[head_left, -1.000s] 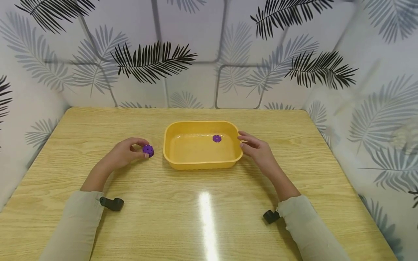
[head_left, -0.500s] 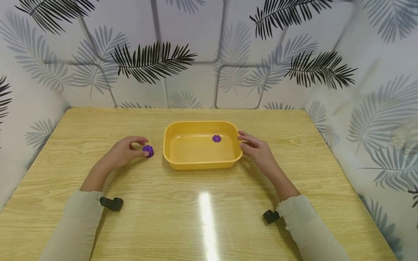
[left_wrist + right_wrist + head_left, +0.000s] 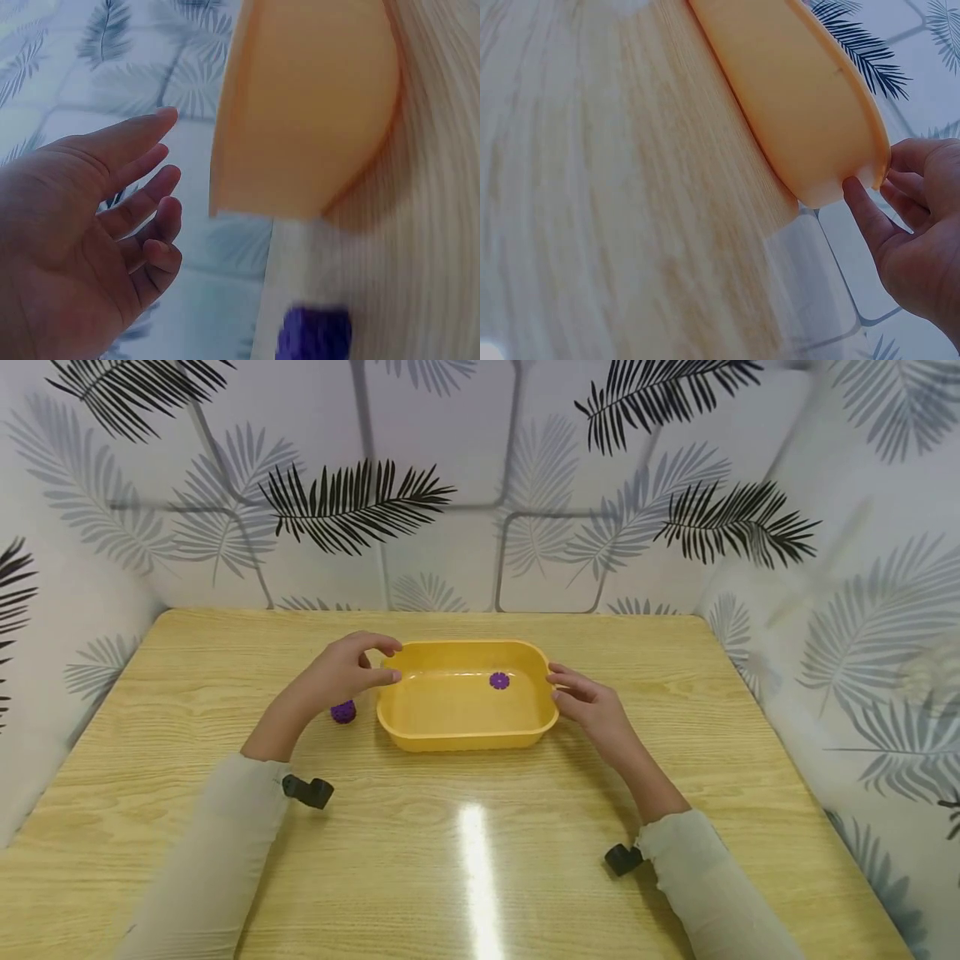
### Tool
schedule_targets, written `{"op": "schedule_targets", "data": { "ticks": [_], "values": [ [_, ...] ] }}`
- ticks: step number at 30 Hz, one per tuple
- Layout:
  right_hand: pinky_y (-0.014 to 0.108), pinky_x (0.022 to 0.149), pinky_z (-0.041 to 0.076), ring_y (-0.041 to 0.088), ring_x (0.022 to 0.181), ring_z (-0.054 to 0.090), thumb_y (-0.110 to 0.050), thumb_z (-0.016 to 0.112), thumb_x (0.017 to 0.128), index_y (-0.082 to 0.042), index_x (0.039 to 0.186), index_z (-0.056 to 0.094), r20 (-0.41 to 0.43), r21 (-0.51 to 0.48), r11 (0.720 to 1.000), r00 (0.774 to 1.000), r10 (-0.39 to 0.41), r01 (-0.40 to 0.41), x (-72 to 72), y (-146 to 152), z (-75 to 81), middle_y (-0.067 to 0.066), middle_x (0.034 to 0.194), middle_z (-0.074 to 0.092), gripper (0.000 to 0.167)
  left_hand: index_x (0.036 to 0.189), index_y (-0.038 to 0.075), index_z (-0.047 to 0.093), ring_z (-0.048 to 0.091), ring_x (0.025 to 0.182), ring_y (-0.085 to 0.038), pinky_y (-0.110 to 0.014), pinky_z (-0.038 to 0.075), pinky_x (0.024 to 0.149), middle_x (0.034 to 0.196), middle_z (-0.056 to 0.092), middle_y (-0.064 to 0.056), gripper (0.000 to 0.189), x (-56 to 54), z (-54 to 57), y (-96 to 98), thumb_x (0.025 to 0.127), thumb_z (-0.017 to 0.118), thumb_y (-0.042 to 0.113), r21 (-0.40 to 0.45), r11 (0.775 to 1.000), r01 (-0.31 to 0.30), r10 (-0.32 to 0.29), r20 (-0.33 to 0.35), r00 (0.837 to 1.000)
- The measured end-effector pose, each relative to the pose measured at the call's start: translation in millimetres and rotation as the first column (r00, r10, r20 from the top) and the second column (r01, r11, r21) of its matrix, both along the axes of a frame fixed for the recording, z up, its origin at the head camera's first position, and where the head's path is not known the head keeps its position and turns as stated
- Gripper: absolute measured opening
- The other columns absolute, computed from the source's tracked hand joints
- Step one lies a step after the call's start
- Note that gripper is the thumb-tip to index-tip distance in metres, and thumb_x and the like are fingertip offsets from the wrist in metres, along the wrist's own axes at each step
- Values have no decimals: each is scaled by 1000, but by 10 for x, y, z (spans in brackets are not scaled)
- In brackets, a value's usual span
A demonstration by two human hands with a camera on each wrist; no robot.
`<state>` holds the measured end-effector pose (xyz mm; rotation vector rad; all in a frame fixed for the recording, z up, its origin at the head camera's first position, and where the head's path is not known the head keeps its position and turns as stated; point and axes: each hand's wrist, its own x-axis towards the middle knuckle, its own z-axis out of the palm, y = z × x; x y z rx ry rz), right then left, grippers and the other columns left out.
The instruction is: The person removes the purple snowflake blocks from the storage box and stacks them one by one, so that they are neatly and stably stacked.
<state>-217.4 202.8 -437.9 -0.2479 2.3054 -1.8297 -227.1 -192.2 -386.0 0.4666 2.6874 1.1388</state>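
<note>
A yellow plastic bin [image 3: 465, 742] sits on the table, with one purple snowflake-shaped disc [image 3: 498, 681] lying inside it. My left hand [image 3: 345, 670] hovers over the bin's left end, thumb and fingers spread apart with nothing between them. In the left wrist view that hand is beside the bin's wall [image 3: 307, 112], palm empty. A small purple cluster of discs [image 3: 343, 712] rests on the table below the left hand, partly covered by it in the head view. At the right end, my right hand [image 3: 596, 706] touches the bin's rim and outer wall with fairly straight fingers and thumb.
The light wood table [image 3: 375, 852] reaches back to a wall [image 3: 450, 560] with a leaf pattern, and a similar wall surface stands on the right. Both wrists carry a small black camera [image 3: 309, 792]. A bright reflection lies on the table's front part.
My left hand has let go of the purple disc cluster and moved right and away, over the bin's left end. The cluster stays on the table. The right hand and bin have hardly moved.
</note>
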Motion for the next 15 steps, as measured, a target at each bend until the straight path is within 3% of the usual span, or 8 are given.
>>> {"op": "schedule_targets", "data": {
  "ticks": [7,15],
  "values": [
    [22,94,53,25,137,51,-25,63,101,-6,139,60,-9,15,1000,1000,-4,4,-28,9,-29,-4,157,45,42,139,13,59,53,114,-28,-45,47,98,136,58,-10,49,-198,31,580,95,72,32,-34,996,77,-78,-36,996],
    [20,94,52,24,138,50,-25,63,101,-6,138,60,-12,14,1000,1000,7,-7,-11,25,-12,-6,157,45,42,137,9,60,50,129,-30,-45,43,108,139,55,-12,46,-388,-69,1088,96,70,28,-77,980,181,-183,-18,983]
  ]
}}
